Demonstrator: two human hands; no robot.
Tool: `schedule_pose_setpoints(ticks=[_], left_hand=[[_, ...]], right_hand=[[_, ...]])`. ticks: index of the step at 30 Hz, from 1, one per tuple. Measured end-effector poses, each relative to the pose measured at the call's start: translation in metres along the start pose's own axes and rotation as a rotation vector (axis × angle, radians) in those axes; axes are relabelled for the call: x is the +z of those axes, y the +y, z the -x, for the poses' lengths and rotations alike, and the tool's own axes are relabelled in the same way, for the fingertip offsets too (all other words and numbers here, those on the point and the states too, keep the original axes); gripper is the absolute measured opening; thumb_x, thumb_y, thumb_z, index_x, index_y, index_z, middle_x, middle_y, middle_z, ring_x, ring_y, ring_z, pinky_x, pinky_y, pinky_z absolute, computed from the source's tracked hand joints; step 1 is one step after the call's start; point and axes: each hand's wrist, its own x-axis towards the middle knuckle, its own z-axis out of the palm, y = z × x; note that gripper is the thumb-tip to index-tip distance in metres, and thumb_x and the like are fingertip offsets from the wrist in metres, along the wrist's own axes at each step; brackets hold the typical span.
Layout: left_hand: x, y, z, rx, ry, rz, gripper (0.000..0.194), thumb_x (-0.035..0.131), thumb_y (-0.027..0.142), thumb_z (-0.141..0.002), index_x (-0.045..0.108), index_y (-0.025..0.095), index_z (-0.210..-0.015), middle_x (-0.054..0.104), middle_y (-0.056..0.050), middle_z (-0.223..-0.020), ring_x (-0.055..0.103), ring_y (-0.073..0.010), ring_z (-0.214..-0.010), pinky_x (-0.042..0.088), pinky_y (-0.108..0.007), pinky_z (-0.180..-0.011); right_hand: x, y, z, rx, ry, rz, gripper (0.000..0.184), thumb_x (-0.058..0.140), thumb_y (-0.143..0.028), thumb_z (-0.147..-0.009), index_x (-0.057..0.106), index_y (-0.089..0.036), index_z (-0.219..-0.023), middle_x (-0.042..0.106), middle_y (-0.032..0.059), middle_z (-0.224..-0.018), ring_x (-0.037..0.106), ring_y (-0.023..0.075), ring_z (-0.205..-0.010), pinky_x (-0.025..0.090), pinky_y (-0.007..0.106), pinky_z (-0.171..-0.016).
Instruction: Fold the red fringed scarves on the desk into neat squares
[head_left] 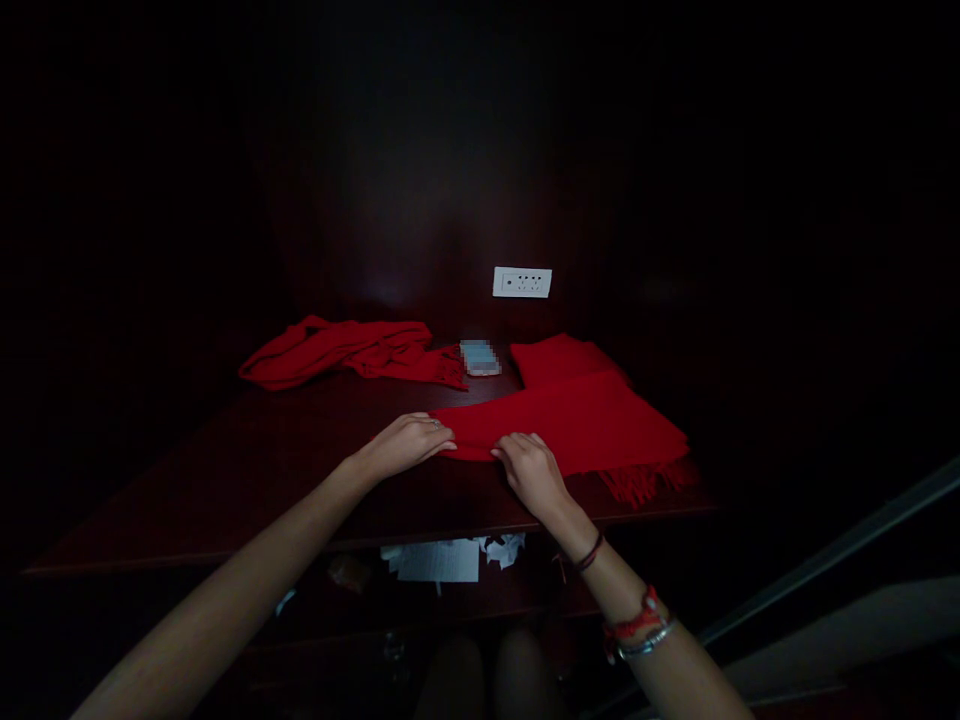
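Note:
A red fringed scarf [592, 425] lies spread across the dark wooden shelf [247, 470], its tassels near the front edge at the right. My left hand [409, 440] is closed on the scarf's narrow left end. Close beside it, my right hand [529, 468] pinches the near edge of the same cloth between thumb and fingers. Behind it, more flat red cloth [562, 358] sits partly under the scarf; whether it is a separate piece I cannot tell. A second red scarf [337, 350] lies crumpled at the back left.
A pixelated pale blue object [480, 357] lies between the red cloths near the back. On the back wall is a white socket panel [523, 282]. Papers [439, 562] lie on a lower level beneath the shelf's front edge. The surroundings are very dark.

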Motion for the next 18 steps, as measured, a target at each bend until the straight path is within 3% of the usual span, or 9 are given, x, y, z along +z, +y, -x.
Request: schedule_pose_setpoints(ticks=[2, 5, 8, 13, 18], left_hand=[[-0.002, 0.003, 0.0, -0.011, -0.005, 0.071, 0.033, 0.033, 0.036, -0.085, 0.056, 0.014, -0.074, 0.057, -0.003, -0.069, 0.054, -0.0132, -0.067, 0.039, -0.025, -0.069], [-0.002, 0.009, -0.002, -0.022, 0.03, 0.28, 0.028, 0.045, 0.036, -0.08, 0.053, 0.016, -0.099, 0.056, -0.006, -0.094, 0.051, -0.0141, -0.088, 0.038, -0.024, -0.08], [0.003, 0.015, -0.004, -0.046, 0.033, 0.423, 0.031, 0.045, 0.029, -0.081, 0.047, 0.017, -0.11, 0.053, -0.005, -0.104, 0.049, -0.0128, -0.094, 0.036, -0.023, -0.083], [0.005, 0.016, -0.005, -0.09, 0.015, 0.456, 0.02, 0.045, 0.029, -0.081, 0.059, 0.016, -0.088, 0.058, -0.002, -0.082, 0.053, -0.0115, -0.077, 0.038, -0.02, -0.073], [0.004, 0.012, -0.005, -0.021, -0.038, 0.448, 0.027, 0.042, 0.032, -0.083, 0.062, 0.016, -0.077, 0.059, -0.002, -0.072, 0.053, -0.0105, -0.069, 0.038, -0.019, -0.068]], right_hand=[[0.0, -0.001, 0.0, 0.013, -0.003, 0.013, 0.018, 0.039, -0.02, -0.084, 0.052, -0.017, -0.072, 0.056, 0.0027, -0.069, 0.048, 0.0145, -0.068, 0.031, 0.025, -0.066], [-0.001, -0.002, 0.0, 0.012, -0.004, 0.026, 0.018, 0.038, -0.021, -0.084, 0.052, -0.017, -0.073, 0.056, 0.003, -0.071, 0.048, 0.0148, -0.07, 0.031, 0.025, -0.067], [-0.001, -0.002, 0.0, 0.007, 0.007, 0.027, 0.019, 0.038, -0.023, -0.084, 0.053, -0.017, -0.074, 0.056, 0.0035, -0.073, 0.048, 0.0153, -0.072, 0.032, 0.025, -0.068], [0.0, -0.001, 0.0, -0.001, 0.008, -0.018, 0.02, 0.036, -0.022, -0.085, 0.054, -0.017, -0.077, 0.056, 0.0041, -0.072, 0.048, 0.0153, -0.07, 0.032, 0.026, -0.068], [0.001, -0.001, 0.0, -0.116, -0.011, -0.059, 0.017, 0.039, -0.021, -0.084, 0.054, -0.018, -0.091, 0.058, 0.0035, -0.076, 0.048, 0.015, -0.073, 0.032, 0.026, -0.068]])
